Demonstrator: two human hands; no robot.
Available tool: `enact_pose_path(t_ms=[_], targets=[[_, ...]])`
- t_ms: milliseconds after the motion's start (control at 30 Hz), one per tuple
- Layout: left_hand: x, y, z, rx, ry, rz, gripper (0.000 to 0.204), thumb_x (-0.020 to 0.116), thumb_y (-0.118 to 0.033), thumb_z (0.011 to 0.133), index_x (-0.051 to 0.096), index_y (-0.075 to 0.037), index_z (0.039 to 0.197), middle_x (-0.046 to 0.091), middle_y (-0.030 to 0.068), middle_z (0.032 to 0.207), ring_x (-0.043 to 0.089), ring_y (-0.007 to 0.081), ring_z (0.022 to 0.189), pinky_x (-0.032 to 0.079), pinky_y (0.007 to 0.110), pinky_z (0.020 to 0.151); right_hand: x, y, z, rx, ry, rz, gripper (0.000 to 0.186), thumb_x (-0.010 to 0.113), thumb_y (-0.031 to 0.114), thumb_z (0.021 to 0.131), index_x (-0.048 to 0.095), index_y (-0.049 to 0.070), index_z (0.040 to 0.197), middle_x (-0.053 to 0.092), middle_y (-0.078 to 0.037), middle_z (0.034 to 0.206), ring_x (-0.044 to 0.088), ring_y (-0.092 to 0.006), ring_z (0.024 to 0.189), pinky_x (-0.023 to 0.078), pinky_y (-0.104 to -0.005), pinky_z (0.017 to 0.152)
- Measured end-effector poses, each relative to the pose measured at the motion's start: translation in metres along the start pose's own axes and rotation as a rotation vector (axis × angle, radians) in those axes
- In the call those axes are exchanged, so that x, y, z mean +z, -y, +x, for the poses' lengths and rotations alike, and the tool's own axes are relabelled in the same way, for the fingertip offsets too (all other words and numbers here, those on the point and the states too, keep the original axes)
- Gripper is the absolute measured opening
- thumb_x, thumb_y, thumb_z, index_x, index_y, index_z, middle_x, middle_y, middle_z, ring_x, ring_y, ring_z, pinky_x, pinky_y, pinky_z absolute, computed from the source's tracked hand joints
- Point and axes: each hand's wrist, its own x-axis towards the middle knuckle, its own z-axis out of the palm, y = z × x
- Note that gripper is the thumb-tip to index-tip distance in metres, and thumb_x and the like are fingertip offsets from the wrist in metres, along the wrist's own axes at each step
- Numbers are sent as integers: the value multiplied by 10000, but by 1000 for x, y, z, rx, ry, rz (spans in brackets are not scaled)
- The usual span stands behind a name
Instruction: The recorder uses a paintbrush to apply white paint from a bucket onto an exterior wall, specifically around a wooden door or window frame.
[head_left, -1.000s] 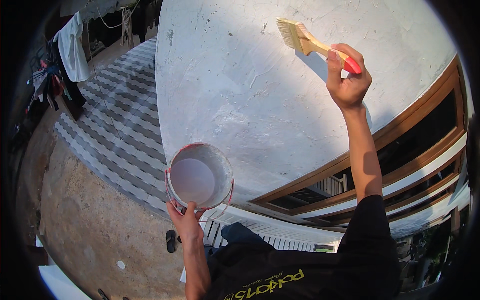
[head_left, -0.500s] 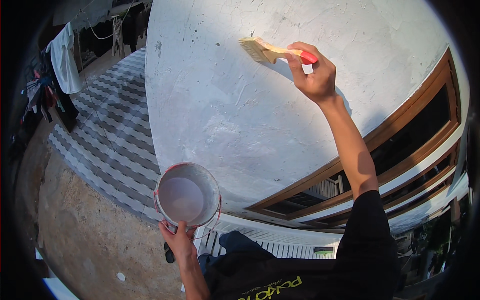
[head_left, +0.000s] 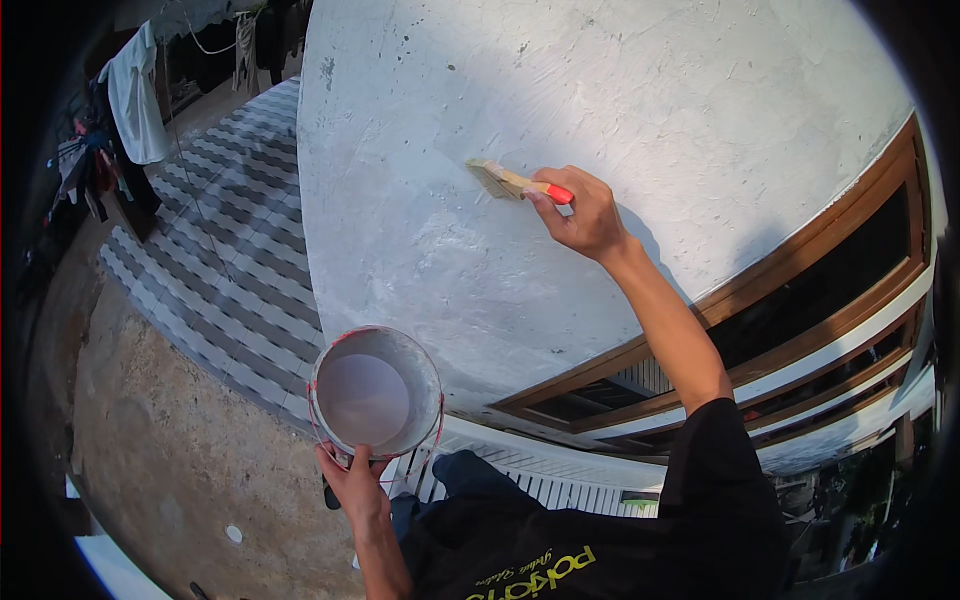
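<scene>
A wide paintbrush (head_left: 510, 181) with a wooden, red-tipped handle is gripped in my right hand (head_left: 588, 215). Its pale bristles meet, or nearly meet, the white plastered wall (head_left: 440, 290), pointing to the left. My left hand (head_left: 358, 485) grasps the near rim of a round bucket (head_left: 418, 365), thumb over the edge and the other fingers mostly hidden beneath. Pale, milky paint (head_left: 362, 398) lies inside the bucket. A thin red wire handle hangs down around its outside.
Brown wooden window frames (head_left: 800, 265) run along the wall at right. Below me is a white slatted bench (head_left: 545, 490). Patterned tiles (head_left: 225, 240) and bare concrete (head_left: 190, 440) cover the ground at left. Laundry, including a white cloth (head_left: 135, 100), hangs at far left.
My right hand has brought the paintbrush down the wall and slightly left, toward the bucket. The left hand and bucket have stayed nearly in place.
</scene>
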Motion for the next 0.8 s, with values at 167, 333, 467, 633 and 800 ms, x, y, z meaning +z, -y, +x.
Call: enact_pose_path(t_ms=[167,333,467,633,800], targets=[[-16,8,-2,15,3,42,360,574,60,849,379,-57,1128,463,120,1164,586,248,1016,627,412,708,-58,-9,31,-67,-313,-236,194,714,73,860,594,26,1005,665,-74,811,604,-179,601,490,-285,521],[-15,10,1,16,-28,48,330,564,72,847,385,-61,1091,490,106,1109,599,227,975,625,389,678,-8,22,17,-106,-61,78,210,737,94,842,583,34,972,630,-53,751,528,-185,536,422,-296,474],[-10,4,-1,8,-26,56,322,561,75,842,380,-64,1070,500,100,1079,601,221,948,624,383,677,18,2,-2,-75,136,101,158,727,138,855,616,36,903,582,-78,679,543,-221,556,448,-317,513],[-13,4,-3,19,-50,33,308,566,75,841,372,-74,1027,507,97,1056,602,224,933,625,395,682,-36,-15,34,-174,-184,-121,189,729,66,847,608,19,983,684,-87,829,628,-201,604,515,-279,539],[-20,12,3,24,-48,8,294,583,49,847,427,-49,1076,485,79,1123,571,227,953,594,408,635,6,12,6,-60,15,103,185,738,76,838,615,33,970,671,-88,786,609,-198,582,486,-286,509]])
